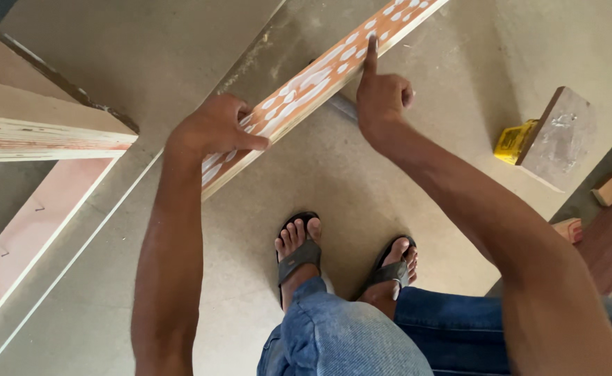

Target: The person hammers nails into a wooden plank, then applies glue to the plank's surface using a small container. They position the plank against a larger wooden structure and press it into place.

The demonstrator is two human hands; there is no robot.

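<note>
A long narrow wooden strip (334, 66) runs diagonally from centre-left to the top right, its orange face dotted with white glue blobs. My left hand (219, 129) grips the strip near its lower end, thumb on top. My right hand (382, 94) is mostly closed, with the index finger stretched out and its tip pressed on the glued face further up the strip.
A thick plywood board (41, 129) juts in at the left above a pale panel (34, 237) on the floor. A yellow container (513, 141) and a grey block (560, 136) lie at the right, with small wood offcuts (609, 189) nearby. My sandalled feet (344, 261) stand below.
</note>
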